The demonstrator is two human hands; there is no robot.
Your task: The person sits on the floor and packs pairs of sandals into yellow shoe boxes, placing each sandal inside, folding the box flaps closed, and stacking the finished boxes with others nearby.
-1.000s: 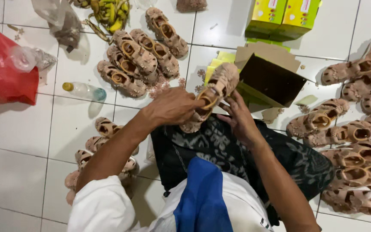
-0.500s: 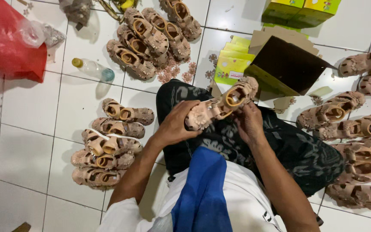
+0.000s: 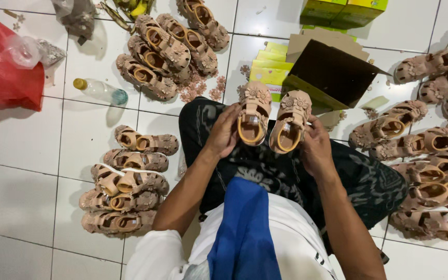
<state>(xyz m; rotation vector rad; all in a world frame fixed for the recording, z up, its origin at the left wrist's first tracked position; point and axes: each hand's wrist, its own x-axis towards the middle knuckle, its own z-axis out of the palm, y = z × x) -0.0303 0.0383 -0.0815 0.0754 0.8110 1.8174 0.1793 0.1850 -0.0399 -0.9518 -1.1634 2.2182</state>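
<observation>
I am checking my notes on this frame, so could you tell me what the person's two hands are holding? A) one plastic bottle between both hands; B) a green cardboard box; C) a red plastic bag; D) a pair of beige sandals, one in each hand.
D: the left hand grips one beige sandal and the right hand the other sandal, side by side above the lap.

Your two forearms rise from the bottom of the frame and converge toward its centre, bare below rolled white sleeves. Your left hand [image 3: 224, 132] sits just left of centre, fingers curled and thumb forward in a closed grip. Your right hand [image 3: 315, 148] sits just right of centre, level with it, fingers wrapped likewise. Both wrists are bent slightly inward, hands near each other but apart.
</observation>
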